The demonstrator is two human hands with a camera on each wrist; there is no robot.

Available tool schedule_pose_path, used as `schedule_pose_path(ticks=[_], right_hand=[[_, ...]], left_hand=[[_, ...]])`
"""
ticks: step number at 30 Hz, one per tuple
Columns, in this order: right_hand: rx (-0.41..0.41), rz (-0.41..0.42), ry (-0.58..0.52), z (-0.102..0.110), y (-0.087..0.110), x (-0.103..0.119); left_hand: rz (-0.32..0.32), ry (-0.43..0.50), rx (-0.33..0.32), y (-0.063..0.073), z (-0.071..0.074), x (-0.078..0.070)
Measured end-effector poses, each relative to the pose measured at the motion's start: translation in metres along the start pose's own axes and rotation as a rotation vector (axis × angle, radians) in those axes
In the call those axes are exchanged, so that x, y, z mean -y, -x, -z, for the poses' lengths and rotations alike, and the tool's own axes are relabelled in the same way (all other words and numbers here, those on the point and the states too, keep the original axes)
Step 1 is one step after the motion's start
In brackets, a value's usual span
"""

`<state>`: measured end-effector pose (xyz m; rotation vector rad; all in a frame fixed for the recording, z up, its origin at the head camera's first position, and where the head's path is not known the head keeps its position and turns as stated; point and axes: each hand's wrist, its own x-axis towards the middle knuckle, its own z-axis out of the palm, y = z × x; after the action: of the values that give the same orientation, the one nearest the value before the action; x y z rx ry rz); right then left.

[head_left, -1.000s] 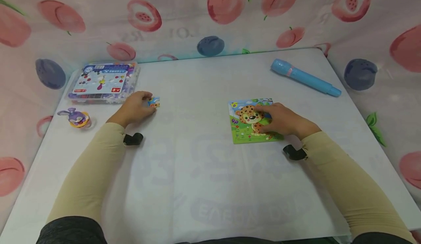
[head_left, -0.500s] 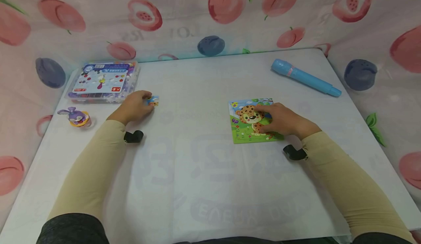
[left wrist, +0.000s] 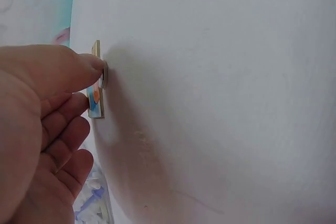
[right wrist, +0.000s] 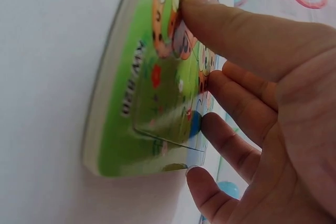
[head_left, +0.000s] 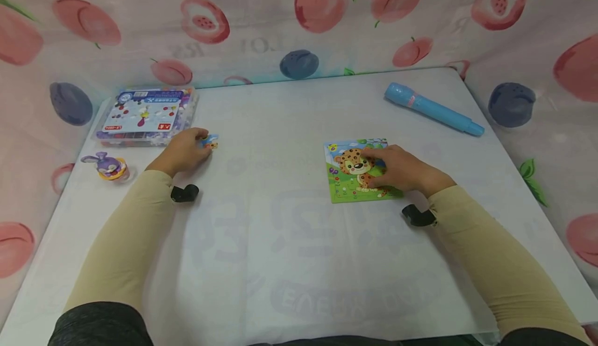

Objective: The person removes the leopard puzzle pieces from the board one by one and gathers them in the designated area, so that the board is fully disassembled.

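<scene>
Board (head_left: 340, 188), flat, green-and-blue, leopard-printed, under right hand (head_left: 401, 169), fingers spread; left hand (head_left: 182, 150) pinches small, flat, blue-and-orange tile (head_left: 212, 142), apparently not yet placed.

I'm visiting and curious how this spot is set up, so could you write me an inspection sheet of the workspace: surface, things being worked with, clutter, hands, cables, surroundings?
Surface: white table with faint pale lettering.
Job's things: small picture piece; leopard picture board lying flat.
Clutter: clear plastic box with a printed label; purple rabbit toy in front of it; blue tube at the far right.
Hands: left hand pinches the piece; right hand touches the board's face with thumb and fingers. A black device sits at the left wrist, another at the right.
Cables: nothing seen.
Surroundings: fruit-patterned sheeting behind and at both sides.
</scene>
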<state>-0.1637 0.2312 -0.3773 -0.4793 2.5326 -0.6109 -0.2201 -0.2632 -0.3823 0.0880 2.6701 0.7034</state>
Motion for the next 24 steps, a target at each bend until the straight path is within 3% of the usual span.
schedule_pose_path(ticks=[6, 12, 18, 24], right_hand=[[-0.002, -0.020, 0.007, -0.002, 0.001, 0.000], [-0.026, -0.038, 0.003, -0.003, 0.003, 0.000], [-0.081, -0.034, 0.012, -0.003, 0.007, -0.005], [-0.085, -0.044, 0.021, -0.001, 0.009, -0.009]], left_hand=[[0.009, 0.003, -0.023, 0.001, -0.002, -0.007], [-0.069, 0.026, -0.059, 0.003, -0.007, -0.027], [-0.164, 0.008, -0.049, -0.001, -0.021, -0.062], [-0.260, 0.000, -0.016, -0.008, -0.041, -0.103]])
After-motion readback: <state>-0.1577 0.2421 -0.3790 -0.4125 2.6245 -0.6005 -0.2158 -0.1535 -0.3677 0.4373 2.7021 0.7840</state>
